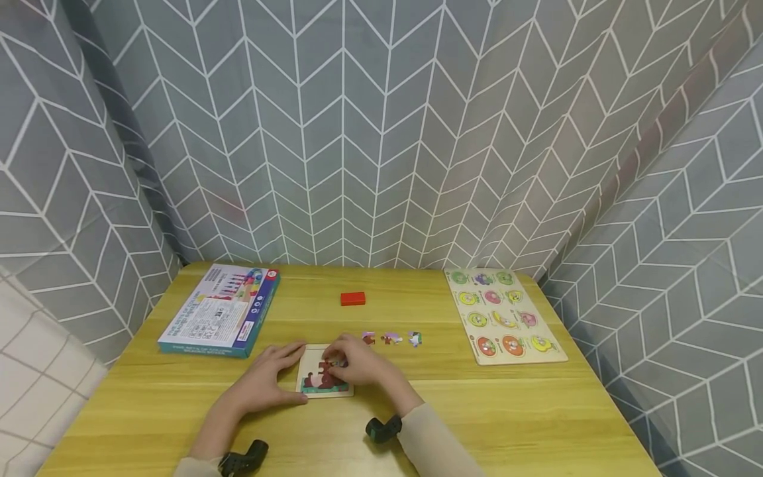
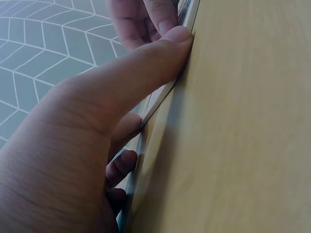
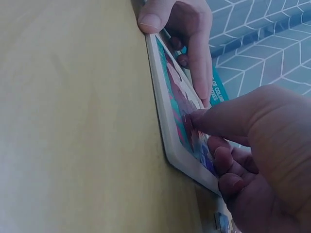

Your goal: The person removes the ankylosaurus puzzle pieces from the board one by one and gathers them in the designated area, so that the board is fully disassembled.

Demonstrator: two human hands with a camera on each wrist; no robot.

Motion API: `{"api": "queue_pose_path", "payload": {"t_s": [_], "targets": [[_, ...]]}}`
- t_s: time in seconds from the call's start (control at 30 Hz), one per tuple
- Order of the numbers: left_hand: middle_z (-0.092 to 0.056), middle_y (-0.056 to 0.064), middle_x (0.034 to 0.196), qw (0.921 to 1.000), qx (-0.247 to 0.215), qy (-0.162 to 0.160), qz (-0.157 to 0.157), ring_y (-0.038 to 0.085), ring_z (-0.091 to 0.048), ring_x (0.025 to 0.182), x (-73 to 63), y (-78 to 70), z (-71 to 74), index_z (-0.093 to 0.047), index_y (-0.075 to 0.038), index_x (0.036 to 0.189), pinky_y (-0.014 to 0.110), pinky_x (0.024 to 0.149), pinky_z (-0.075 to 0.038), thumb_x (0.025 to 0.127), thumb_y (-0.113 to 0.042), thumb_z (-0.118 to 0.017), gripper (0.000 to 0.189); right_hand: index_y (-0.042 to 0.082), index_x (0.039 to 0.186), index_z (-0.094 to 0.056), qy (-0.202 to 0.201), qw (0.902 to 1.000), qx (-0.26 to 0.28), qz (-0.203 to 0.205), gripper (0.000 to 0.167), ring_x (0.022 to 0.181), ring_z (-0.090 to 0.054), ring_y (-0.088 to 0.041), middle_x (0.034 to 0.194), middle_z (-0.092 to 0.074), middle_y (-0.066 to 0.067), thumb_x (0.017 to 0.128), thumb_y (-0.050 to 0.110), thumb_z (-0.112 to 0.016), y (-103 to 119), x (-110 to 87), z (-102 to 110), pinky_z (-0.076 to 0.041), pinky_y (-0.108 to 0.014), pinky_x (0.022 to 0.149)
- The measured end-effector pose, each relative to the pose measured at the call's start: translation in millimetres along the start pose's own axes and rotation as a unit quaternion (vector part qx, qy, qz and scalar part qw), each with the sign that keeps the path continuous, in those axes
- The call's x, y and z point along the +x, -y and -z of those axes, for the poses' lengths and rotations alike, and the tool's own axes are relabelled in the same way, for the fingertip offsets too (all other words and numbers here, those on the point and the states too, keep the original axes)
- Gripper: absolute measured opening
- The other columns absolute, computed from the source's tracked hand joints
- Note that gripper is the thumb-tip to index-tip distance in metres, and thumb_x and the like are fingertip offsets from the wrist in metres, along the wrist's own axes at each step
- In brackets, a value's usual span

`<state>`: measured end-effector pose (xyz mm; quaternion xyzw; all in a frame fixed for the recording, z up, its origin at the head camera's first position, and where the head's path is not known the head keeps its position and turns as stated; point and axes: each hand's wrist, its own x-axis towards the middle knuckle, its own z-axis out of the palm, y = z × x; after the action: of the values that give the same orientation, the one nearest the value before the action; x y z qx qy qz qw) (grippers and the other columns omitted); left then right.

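Wooden puzzle board (image 1: 308, 362), two hands (image 1: 269, 376) (image 1: 361, 362), three loose pieces (image 1: 369, 338) (image 1: 391, 338) (image 1: 415, 338)

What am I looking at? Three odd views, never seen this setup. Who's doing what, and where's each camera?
No robot here: the grips are a person's bare hands. The head picture comes from a camera worn on the head, looking forward and down. The other two come from cameras worn on the wrists, so the table appears turned on edge.

On it lie a box to the left, a fruit-picture board to the right, a red block and three loose puzzle pieces. The left grip holds a small puzzle board by its edges. The right grip touches the brown part of its picture; whether it pinches a piece, I can't tell.
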<state>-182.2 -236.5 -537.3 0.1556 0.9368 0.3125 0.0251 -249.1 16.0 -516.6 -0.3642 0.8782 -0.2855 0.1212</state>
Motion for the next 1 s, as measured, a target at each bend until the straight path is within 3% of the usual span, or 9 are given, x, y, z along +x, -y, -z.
{"api": "queue_pose_path", "payload": {"t_s": [0.4,0.6,1.0], "targets": [[-0.047,0.009,0.165,0.9999,0.003,-0.005,-0.012,0.035,-0.047,0.134,-1.6,3.4,-3.2,-0.052,-0.011,0.158,0.065,0.110,-0.040,0.073,-0.064,-0.090,0.107,0.009,0.117,-0.070,-0.003,0.9980,0.063,0.006,0.019,0.094,-0.059,0.000,0.106,-0.067,0.004,0.099,0.007,-0.074,-2.6,-4.1,-4.2,-0.052,-0.020,0.087],[-0.047,0.008,0.165,1.0000,-0.001,-0.005,-0.007,0.033,-0.047,0.133,-1.7,2.8,-4.7,-0.052,-0.012,0.158,0.064,0.109,-0.042,0.073,-0.065,-0.090,0.107,0.007,0.121,-0.070,0.006,0.9966,0.081,0.013,0.022,0.095,-0.059,-0.001,0.109,-0.069,0.001,0.099,0.003,-0.072,-5.3,-6.1,-1.5,-0.052,-0.021,0.089],[-0.048,0.009,0.164,0.9998,0.006,-0.011,-0.013,0.026,-0.049,0.126,-0.7,0.1,-1.5,-0.052,-0.011,0.158,0.059,0.106,-0.045,0.073,-0.065,-0.090,0.108,0.009,0.122,-0.071,0.008,0.9970,0.077,-0.003,0.023,0.094,-0.059,0.000,0.110,-0.070,0.005,0.100,0.003,-0.071,-5.0,-3.1,0.8,-0.052,-0.021,0.089]]}}
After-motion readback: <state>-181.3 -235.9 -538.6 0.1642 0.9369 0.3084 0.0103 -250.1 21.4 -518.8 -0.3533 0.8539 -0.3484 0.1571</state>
